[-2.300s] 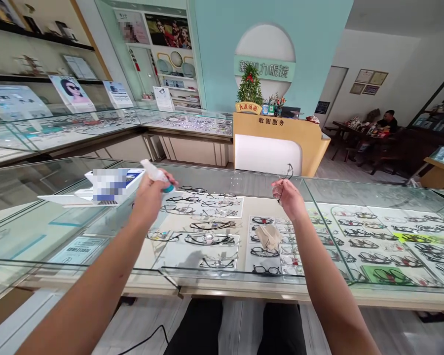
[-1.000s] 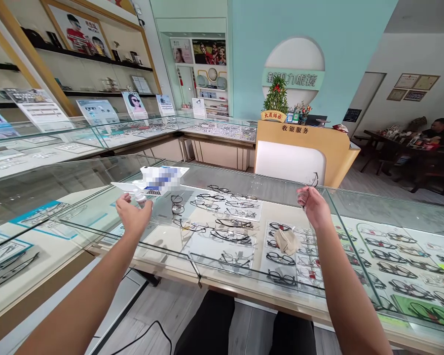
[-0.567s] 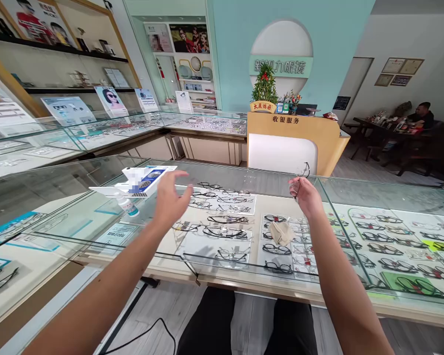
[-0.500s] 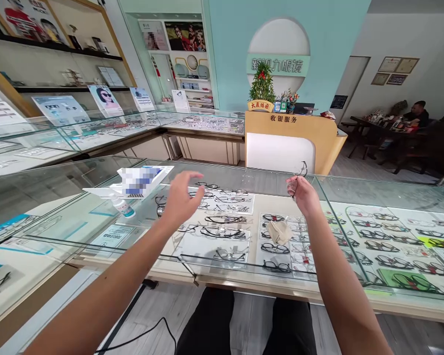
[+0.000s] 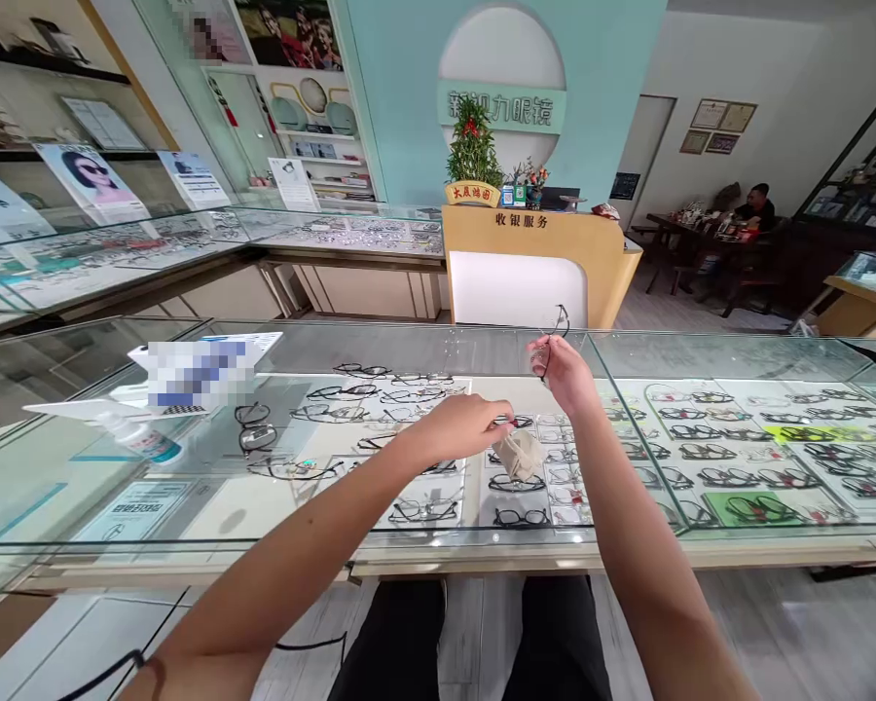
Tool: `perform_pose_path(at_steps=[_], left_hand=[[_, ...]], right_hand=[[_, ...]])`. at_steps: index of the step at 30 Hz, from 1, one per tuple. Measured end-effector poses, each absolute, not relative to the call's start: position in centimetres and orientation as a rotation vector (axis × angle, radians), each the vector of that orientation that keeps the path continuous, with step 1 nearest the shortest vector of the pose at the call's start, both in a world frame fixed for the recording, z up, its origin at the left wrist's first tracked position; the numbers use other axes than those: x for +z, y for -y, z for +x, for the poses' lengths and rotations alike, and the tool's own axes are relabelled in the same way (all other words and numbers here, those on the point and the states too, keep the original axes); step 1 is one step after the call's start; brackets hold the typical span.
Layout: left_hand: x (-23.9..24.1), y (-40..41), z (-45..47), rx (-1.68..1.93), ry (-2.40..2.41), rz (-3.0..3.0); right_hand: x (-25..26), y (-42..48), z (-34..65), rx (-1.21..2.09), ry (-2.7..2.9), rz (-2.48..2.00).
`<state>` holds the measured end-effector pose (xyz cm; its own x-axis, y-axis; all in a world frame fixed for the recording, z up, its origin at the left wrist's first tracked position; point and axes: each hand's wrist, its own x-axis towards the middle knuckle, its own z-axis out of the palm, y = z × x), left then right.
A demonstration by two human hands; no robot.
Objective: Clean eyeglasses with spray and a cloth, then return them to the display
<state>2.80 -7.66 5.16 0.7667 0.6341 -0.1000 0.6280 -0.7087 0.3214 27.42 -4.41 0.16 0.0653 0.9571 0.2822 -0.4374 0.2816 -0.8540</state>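
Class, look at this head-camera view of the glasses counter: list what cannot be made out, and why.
- Box: label blurred out.
- Spray bottle: print too small.
- Glasses in the right hand: lenses partly hidden by fingers.
- Left hand on the cloth: grip unclear, fingertips hidden.

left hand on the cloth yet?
Touching. Head view: left hand's fingers pinch the top of the cloth on the glass counter.

The round white wall sign [image 5: 501,107] carries the green band with 新视力眼镜. The front of the wooden cashier counter [image 5: 532,255] shows 收银服务. The gold base of the small potted tree [image 5: 472,193] reads 大展鸿图. Other labels are too small to read.
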Motion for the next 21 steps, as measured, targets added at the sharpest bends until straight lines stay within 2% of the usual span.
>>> perform_pose_path(at_steps=[3, 7, 12, 21], left_hand=[[3.9, 8.3, 4.5, -0.129, -1.075, 2.629], [2.4, 8.0, 5.0, -0.13, -1.11, 2.526], [0.7, 5.9, 4.3, 0.281, -1.026, 2.267], [-0.1, 2.7, 2.8, 0.848, -0.944, 1.2]], right_hand=[[0.3, 4.4, 27.3, 1.18, 0.996, -0.675], [0.5, 4.5, 27.1, 1.173, 1.007, -0.694], [0.8, 4.9, 26.8, 1.183, 1.015, -0.703], [0.6, 5.0, 26.1, 1.199, 1.105, -0.758]])
